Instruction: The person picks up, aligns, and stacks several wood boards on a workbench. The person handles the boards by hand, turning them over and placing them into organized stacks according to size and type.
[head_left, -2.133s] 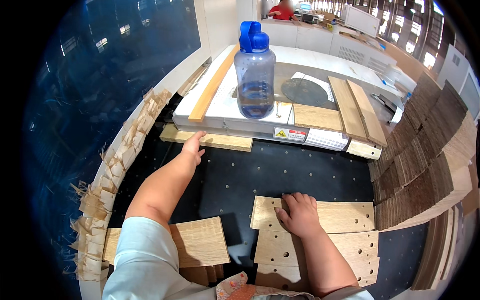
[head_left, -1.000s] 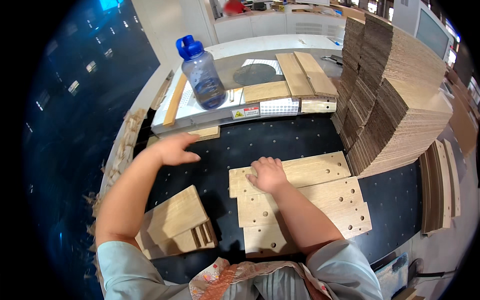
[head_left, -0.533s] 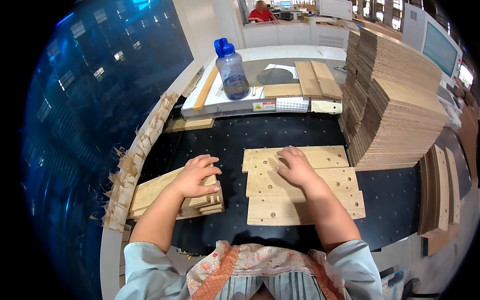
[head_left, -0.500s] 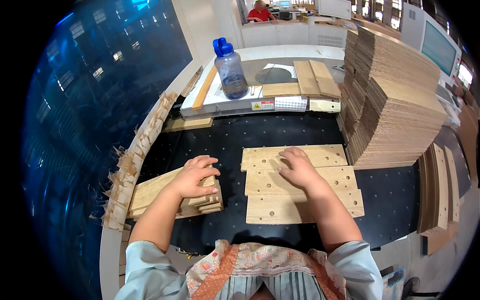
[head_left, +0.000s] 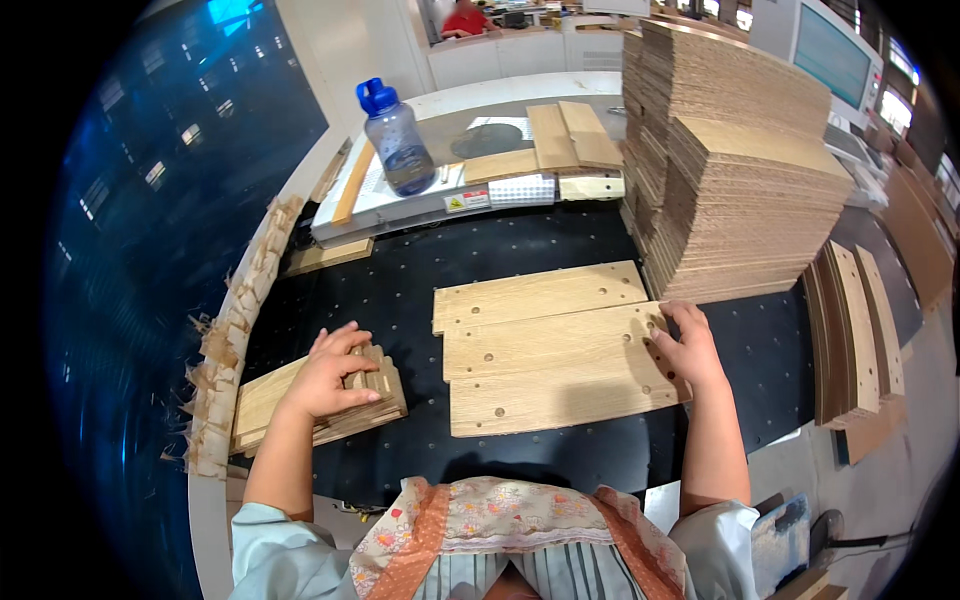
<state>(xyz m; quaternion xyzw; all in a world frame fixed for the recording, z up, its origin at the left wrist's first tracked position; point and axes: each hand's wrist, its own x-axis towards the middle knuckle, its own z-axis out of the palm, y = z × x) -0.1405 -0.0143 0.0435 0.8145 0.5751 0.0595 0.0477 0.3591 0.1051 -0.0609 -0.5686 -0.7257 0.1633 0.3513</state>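
Observation:
Three pale wood-grain boards with drilled holes lie side by side on the black table. My right hand rests at their right end, fingers apart, with the thumb over the middle board and the fingertips by its far corner. Part of that end is hidden under the hand. To the left, a short stack of similar boards sits at a slant, its near-right ends stepped. Across the top of this stack lies my left hand, fingers spread and bent over the board ends; it does not lift anything.
Behind the boards stands a white machine ledge with a blue-lidded water bottle and loose wood pieces. A tall stack of boards rises at the back right. More boards stand right; a tape-covered edge runs left.
My right hand has slid from the middle of the three boards to their right end. My left hand stays on the left stack. The whole view has shifted a little.

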